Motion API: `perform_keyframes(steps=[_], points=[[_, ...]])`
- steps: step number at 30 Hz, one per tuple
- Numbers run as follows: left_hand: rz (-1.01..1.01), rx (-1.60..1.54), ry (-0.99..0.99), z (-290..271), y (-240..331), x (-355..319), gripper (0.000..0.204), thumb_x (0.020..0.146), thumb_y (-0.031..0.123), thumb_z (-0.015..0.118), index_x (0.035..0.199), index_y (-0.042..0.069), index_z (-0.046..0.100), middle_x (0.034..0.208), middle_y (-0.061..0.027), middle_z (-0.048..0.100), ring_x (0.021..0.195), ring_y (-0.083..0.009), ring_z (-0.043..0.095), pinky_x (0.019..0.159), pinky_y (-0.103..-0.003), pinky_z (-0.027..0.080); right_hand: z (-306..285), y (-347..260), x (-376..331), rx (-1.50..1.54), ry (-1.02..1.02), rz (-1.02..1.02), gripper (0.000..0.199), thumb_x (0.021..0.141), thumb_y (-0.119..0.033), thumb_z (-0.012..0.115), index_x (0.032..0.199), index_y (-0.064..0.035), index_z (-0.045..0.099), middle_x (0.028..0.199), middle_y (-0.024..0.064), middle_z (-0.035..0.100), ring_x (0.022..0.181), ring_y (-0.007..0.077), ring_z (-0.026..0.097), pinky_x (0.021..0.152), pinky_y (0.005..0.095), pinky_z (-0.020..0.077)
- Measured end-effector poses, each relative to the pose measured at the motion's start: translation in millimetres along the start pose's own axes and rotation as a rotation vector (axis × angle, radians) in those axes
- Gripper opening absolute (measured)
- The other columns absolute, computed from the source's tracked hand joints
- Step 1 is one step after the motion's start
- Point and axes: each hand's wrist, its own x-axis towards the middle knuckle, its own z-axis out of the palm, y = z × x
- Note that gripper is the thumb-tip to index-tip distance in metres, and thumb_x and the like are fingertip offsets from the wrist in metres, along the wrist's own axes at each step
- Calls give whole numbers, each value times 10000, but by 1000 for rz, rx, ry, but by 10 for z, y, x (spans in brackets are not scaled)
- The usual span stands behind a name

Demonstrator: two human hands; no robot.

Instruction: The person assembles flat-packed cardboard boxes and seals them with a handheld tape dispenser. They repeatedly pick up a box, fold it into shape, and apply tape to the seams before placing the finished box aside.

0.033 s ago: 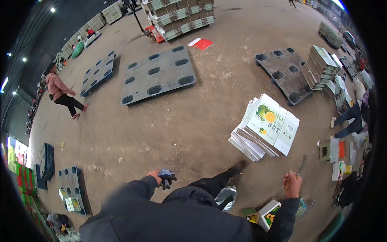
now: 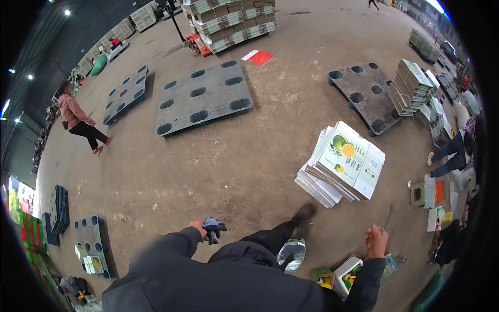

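My left hand (image 2: 196, 227) is closed around a grey-blue work glove (image 2: 213, 225), which hangs out past the fingers. On the right, my right hand (image 2: 376, 242) grips the handle of a curved-bladed knife (image 2: 387, 218), its blade pointing away from me. Ahead, between my hands and nearer the right one, a pile of flattened fruit cartons (image 2: 343, 158) lies on the floor. The pile is skewed, and its top sheet is white with green and orange fruit prints. Neither hand touches it.
Blue-grey plastic pallets (image 2: 205, 96) lie ahead, another pallet (image 2: 364, 93) at the far right. A pallet jack (image 2: 199, 46) stands by stacked cartons (image 2: 228, 23). A person in pink (image 2: 75, 112) is at the left. Near my right arm sits a white box (image 2: 347, 273); a stool (image 2: 417, 195) stands beyond.
My right hand and the knife have shifted slightly toward me. A distant person at the top right has moved a little. The cartons and pallets stay put.
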Motion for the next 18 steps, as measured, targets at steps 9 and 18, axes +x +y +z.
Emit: perform_keyframes(steps=[9,18], points=[[67,-330,92,-518,-383,771,424,723,201,746,1126,74,715,995,-236,732,967,-427,701,861,-479,577,-321,1873,-2049,442,400,375,245,920,-272,704,1011,-52,644,703,68,605,591,235,596,543,364,494],[275,-557,-49,-1292,369,2156,351,810,-66,641,1155,-4,628,796,-173,711,579,-253,697,469,-388,528,1553,1750,-1535,241,468,574,178,902,-200,710,870,-73,590,726,83,620,548,221,606,454,360,483]])
